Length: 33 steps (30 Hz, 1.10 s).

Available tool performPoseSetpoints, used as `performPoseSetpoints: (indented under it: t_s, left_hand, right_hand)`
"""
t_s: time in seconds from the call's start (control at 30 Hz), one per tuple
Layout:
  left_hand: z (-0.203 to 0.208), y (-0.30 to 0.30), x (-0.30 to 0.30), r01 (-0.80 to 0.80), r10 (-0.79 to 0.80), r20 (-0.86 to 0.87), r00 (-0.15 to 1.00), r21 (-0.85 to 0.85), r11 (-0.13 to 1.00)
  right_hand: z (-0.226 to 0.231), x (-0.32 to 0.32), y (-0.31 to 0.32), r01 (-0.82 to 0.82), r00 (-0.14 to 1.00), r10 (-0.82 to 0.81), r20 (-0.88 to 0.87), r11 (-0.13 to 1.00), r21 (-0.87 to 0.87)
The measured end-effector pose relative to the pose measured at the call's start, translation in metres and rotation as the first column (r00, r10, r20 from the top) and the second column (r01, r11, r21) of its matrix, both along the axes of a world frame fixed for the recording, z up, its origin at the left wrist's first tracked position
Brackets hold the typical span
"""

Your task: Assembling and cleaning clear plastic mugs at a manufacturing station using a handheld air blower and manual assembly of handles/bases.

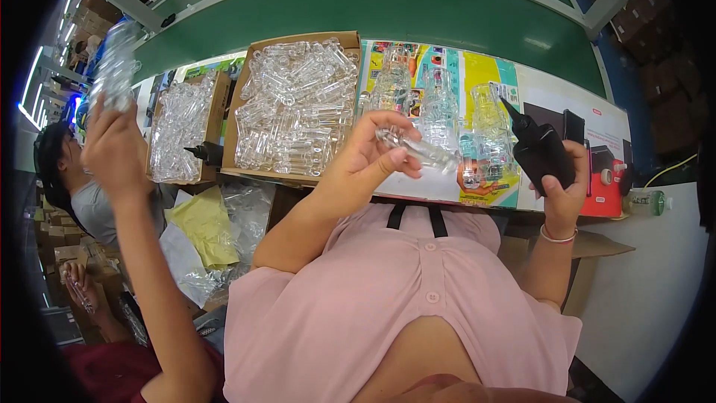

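My left hand (365,160) is closed around a clear, hollow, tube-like piece (421,151), held tilted above the near edge of the table. Fingers of my right hand (567,186) wrap round a black squeeze bottle (543,155) whose pointed nozzle aims up and to the left. Between the two hands and behind them, several more clear pieces (490,130) stand or lie in rows on a colourful printed sheet (466,67). A cardboard box (231,130) heaped with the same kind of clear pieces (298,97) sits left of my left hand.
Further left is a second box of clear pieces (179,123), beside another black nozzle bottle (209,153). A co-worker's raised hand (115,149) holds blurred clear pieces. Crumpled plastic and yellow paper (205,227) lie below the boxes. A green bottle (647,202) rests at the right.
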<state>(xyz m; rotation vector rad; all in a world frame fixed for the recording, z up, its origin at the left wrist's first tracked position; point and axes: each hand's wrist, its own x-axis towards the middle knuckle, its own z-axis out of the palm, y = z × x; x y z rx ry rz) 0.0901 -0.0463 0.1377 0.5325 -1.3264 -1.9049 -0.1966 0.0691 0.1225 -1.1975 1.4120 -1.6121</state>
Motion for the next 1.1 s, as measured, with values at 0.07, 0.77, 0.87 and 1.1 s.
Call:
performPoseSetpoints:
  t_s: [0.07,0.77,0.87,1.1]
  left_hand:
    - [0.002,0.005,-0.003,-0.011,0.011,0.003,1.000,-0.018,1.000]
    - [-0.002,0.025,-0.015,-0.244,0.218,-0.114,0.969,-0.355,0.902]
    - [-0.002,0.026,-0.016,-0.257,0.231,-0.116,0.966,-0.366,0.894]
    - [-0.001,0.026,-0.015,-0.256,0.224,-0.125,0.967,-0.408,0.877]
  right_hand:
    - [0.001,-0.005,-0.001,0.023,0.999,-0.021,0.037,0.999,-0.048]
    - [0.070,0.078,-0.034,0.117,0.982,-0.052,0.181,0.920,-0.373]
    - [0.074,0.085,-0.030,0.105,0.993,-0.080,0.088,0.941,-0.322]
    - [0.073,0.086,-0.020,0.038,0.972,-0.122,-0.203,0.925,-0.377]
